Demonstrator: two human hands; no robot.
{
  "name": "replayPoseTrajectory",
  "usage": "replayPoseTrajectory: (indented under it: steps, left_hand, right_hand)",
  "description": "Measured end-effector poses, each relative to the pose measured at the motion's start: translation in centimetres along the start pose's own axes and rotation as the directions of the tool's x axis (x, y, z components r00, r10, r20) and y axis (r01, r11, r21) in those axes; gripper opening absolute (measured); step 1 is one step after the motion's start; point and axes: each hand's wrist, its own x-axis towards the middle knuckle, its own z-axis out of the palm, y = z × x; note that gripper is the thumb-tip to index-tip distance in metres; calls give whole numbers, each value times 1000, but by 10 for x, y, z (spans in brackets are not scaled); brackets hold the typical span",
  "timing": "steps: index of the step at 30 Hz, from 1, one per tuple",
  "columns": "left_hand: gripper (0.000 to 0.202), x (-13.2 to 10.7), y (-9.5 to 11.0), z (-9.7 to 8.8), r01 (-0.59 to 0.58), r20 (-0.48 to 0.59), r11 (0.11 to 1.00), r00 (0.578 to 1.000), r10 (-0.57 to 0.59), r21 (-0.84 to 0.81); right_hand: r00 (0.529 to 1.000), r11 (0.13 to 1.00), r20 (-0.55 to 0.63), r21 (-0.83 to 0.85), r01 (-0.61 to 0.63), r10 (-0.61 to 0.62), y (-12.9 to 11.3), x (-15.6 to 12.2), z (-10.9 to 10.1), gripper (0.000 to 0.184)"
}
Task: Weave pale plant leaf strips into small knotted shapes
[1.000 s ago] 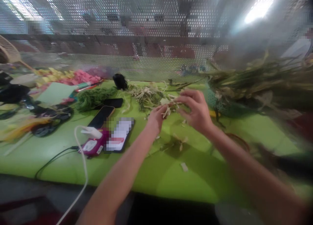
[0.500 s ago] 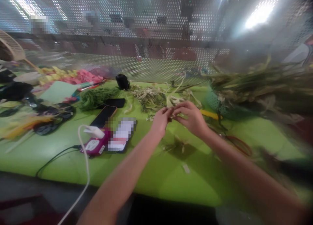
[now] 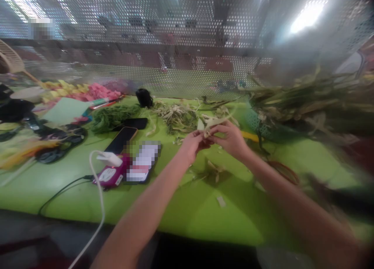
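Note:
Near the middle of the green table my left hand and my right hand meet, fingers bent and pinched together. Between their fingertips is a pale, whitish-green plant strip, with a thin end sticking up to the right. Its exact kind I cannot make out. Just beyond the hands lies a heap of pale and green plant strands. On the table below them rest a dry leafy sprig and a small white scrap.
Left of my arms are a lit phone, a dark phone and a purple power adapter with a white cable. A green basket heaped with long leaves stands at right. Behind the table rises a perforated metal screen.
The plant strip has turned: its long thin end pointed upward and now leans to the right over my right hand. Both hands stay together, and the view shifts slightly.

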Motion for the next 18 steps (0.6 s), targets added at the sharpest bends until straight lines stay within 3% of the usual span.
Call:
replayPoseTrajectory:
  steps: [3, 6, 14, 18]
  left_hand:
    - [23, 2, 0, 0, -42, -54, 999, 998, 41, -9]
    - [26, 4, -2, -1, -74, -69, 997, 995, 75, 17]
    - [32, 5, -7, -3, -134, -60, 990, 989, 137, 48]
    - [30, 2, -5, 0, -150, -36, 988, 988, 152, 36]
  right_hand:
    - [998, 998, 12, 10, 61, -62, 1, 1, -1, 10]
    - [999, 999, 4, 32, 43, -43, 0, 2, 0, 13]
    - [975, 963, -14, 164, -215, 221, 1, 3, 3, 24]
    - [953, 943, 6, 142, -301, 304, 0, 3, 2, 22]
